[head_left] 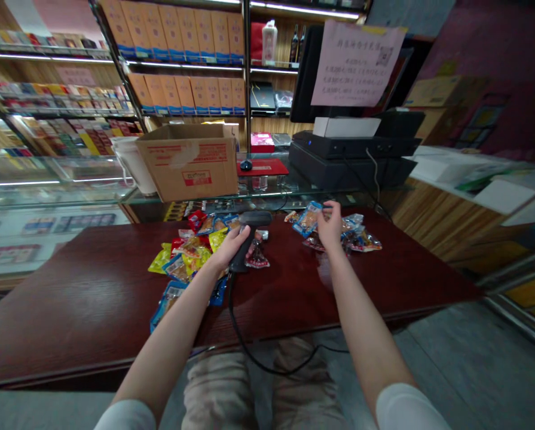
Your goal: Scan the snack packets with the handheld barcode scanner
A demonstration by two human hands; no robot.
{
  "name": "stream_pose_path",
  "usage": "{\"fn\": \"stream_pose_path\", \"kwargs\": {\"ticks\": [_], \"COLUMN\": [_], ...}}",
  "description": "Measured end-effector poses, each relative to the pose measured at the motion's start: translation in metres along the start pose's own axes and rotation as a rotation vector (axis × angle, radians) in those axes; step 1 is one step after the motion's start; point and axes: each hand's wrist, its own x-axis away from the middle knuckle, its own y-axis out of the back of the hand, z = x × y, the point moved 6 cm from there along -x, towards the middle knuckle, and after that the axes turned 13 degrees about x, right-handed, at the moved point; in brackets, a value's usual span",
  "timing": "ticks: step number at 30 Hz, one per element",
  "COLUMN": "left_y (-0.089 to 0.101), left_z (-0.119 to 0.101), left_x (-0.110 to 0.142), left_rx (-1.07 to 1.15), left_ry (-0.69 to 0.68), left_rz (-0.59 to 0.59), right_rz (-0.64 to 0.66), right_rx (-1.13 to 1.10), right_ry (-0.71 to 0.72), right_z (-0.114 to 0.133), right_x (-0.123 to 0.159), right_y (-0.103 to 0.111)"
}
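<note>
The left hand (232, 246) is wrapped around the handle of a black scanner (242, 254), held upright above the table (88, 280). The handle's long axis runs away from the person, leaning a little right; the scanner's head lies crosswise at its top, nose to the right. From the handle's foot, a black cable (239, 331) loops down past the table's near edge.

The right hand (330, 230) has its fingers bent in narrowly at the right edge of a blue packet (309, 218); I can't tell whether they have closed on it. That packet's long axis slants, far end to the right, near end to the left.

Beside the left hand spreads a heap of coloured packets (190, 248), and a smaller pile (366, 240) lies just right of the right hand. Farther back, an open cardboard box (190, 170) stands on a glass counter (267, 200).
</note>
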Motion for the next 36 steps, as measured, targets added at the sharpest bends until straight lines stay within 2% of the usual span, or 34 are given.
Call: {"fn": "stream_pose_path", "kwargs": {"ticks": [3,5,7,9,11,13,17,20,23,26,29,33,36], "left_y": [0.001,0.005,0.012,0.022,0.034,0.048,0.073,0.084,0.095,0.103,0.104,0.100,0.094], "left_z": [-0.021,-0.037,-0.049,-0.057,-0.061,-0.060,-0.051,-0.038,-0.021,-0.007,0.001,0.003,0.006], "left_x": [0.003,0.006,0.012,0.021,0.034,0.050,0.089,0.112,0.123,0.120,0.102,0.074,0.063], "left_rx": [-0.029,-0.053,-0.074,-0.069,-0.043,-0.026,-0.006,0.019,0.071,0.157,0.239,0.277,0.251], "left_ry": [-0.042,-0.078,-0.121,-0.165,-0.201,-0.222,-0.205,-0.172,-0.148,-0.176,-0.202,-0.269,-0.247], "left_rz": [-0.037,-0.073,-0.125,-0.179,-0.235,-0.306,-0.439,-0.438,-0.424,-0.414,-0.365,-0.344,-0.322], "right_rz": [-0.031,0.006,0.051,0.061,0.067,0.136,0.457,0.608,0.649,0.616,0.574,0.640,0.681], "right_rx": [0.249,0.351,0.446,0.540,0.579,0.517,0.260,0.223,0.233,0.289,0.321,0.369,0.447], "right_ry": [0.005,-0.034,-0.059,-0.035,0.050,0.177,0.418,0.394,0.295,0.263,0.360,0.554,0.562], "right_z": [-0.020,-0.034,-0.044,-0.044,-0.030,-0.005,0.063,0.099,0.114,0.121,0.134,0.160,0.173], "right_x": [-0.037,-0.053,-0.056,-0.044,-0.020,0.014,0.092,0.127,0.137,0.143,0.159,0.191,0.201], "right_y": [0.023,0.033,0.038,0.041,0.037,0.022,-0.030,-0.062,-0.078,-0.079,-0.075,-0.079,-0.085]}}
